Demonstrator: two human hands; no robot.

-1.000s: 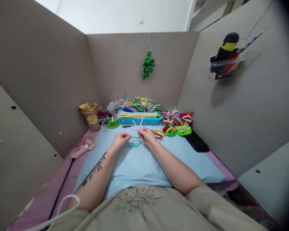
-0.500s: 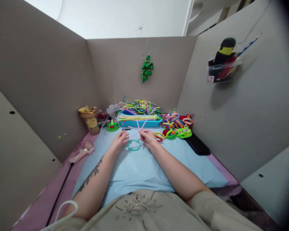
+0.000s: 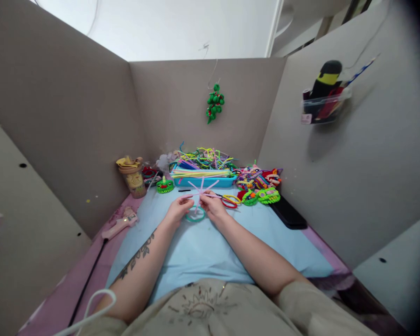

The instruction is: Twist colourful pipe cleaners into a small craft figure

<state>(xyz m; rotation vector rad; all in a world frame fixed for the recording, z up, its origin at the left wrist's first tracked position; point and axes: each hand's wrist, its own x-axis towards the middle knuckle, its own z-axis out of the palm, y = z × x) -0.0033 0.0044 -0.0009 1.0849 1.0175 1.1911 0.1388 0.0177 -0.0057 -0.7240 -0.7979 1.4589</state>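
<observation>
Grey cardboard walls (image 3: 73,121) box in the workspace, and a smooth pale blue mat (image 3: 203,242) covers most of the pink table (image 3: 91,266) inside it. At the far edge of the mat sits a turquoise tray (image 3: 205,181) heaped with straight and tangled fuzzy pipe cleaners in many colours, with a row of finished coiled pipe-cleaner figures (image 3: 257,189) to its right and a small green one (image 3: 164,185) to its left, so several pieces look already done. A pink glue gun (image 3: 119,223) lies at the mat's left edge. In the middle of the mat, the left hand (image 3: 178,211) and right hand (image 3: 213,207) meet, fingers pinched narrowly on a bundle of pale pink pipe cleaners (image 3: 201,191) that fan out like spokes from one crossing point. A closed teal pipe-cleaner ring (image 3: 195,215) lies on the mat just under the hands. The spokes are joined at the centre, but they appear not yet fixed to the ring, so this piece seems at an early stage.
</observation>
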